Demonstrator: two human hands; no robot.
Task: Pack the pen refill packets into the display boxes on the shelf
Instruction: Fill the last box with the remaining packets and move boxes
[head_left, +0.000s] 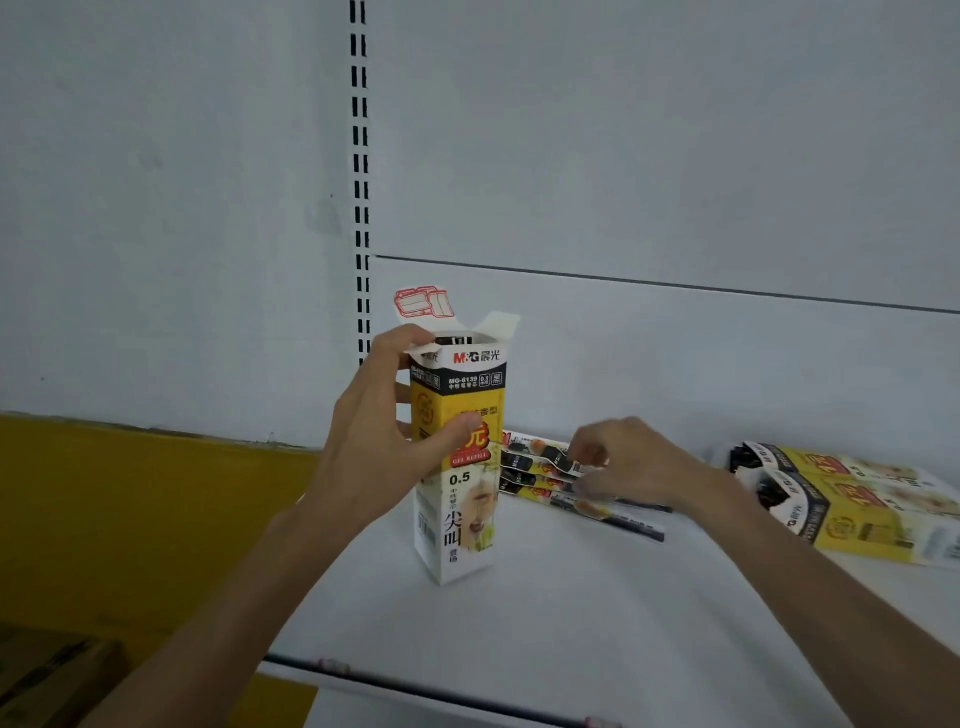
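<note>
The left hand (384, 431) grips the upright box (457, 509), flaps open, steadying it for loading. At its 3 o'clock, the right hand (623, 462), fingers (584, 451) curled, apparently pinches the top packet (540, 450) of the shelf (571, 613) pile.

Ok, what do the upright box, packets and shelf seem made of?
The upright box looks like thin printed card, slightly glossy: its open top flaps are plain white and creased. The packets are printed, perhaps plastic film; too blurred to be sure. The shelf looks like painted metal, smooth matt white.
</note>
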